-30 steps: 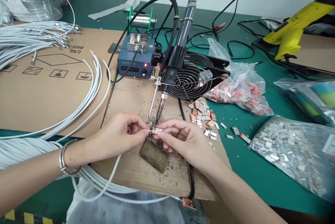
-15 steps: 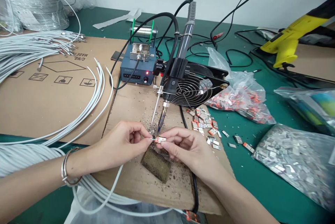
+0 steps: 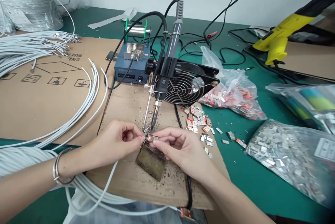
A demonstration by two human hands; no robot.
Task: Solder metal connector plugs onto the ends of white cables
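My left hand (image 3: 128, 136) pinches the end of a white cable (image 3: 111, 178), which hangs down below the wrist. My right hand (image 3: 175, 145) grips a small USB connector (image 3: 151, 138) with orange edging between thumb and fingers. Cable end and connector meet just under the tip of a soldering iron (image 3: 154, 119), clamped tip down in a stand. A thin metal solder feed tube (image 3: 147, 108) runs beside the iron. Whether the tip touches the connector I cannot tell. Beneath the hands lies a dirty brown sponge (image 3: 150, 164).
Behind stand a blue solder feeder (image 3: 131, 68) with a solder reel and a black fan (image 3: 180, 91). Loose USB connectors (image 3: 199, 119) and bags of metal parts (image 3: 285, 157) lie right. Bundled white cables (image 3: 23, 49) lie left; a yellow heat gun (image 3: 282, 35) sits far right.
The connector has turned in my fingers, its pale face giving way to a darker metal one. The red light on the feeder is out. My view has shifted slightly right.
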